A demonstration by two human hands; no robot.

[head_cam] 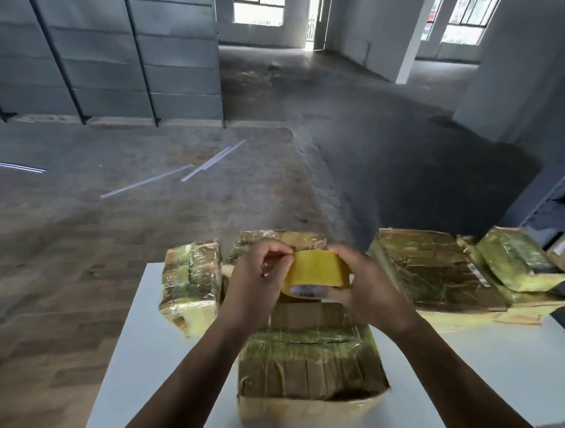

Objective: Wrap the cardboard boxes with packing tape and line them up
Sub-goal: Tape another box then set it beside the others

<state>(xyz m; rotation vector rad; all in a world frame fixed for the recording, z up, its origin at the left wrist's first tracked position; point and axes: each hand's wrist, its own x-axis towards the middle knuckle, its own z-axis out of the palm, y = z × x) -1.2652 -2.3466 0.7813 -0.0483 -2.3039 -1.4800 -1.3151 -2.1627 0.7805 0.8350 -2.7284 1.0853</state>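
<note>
Holds the yellow tape roll (316,270) at frame centre in the right grip (365,284), pinches its loose end with the left grip (255,279), above the partly taped box (310,364) at lower centre of the table (145,365); looks well along, with a wrapped box (192,282) at mid-left and a wrapped stack (429,272) at mid-right yet to line up neatly.

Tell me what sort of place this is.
Most likely a bare warehouse or empty industrial hall used for packing: a wide concrete floor, tall grey metal panels, and tape-wrapped cardboard boxes on a white table, with a yellow tape roll held above them.
</note>
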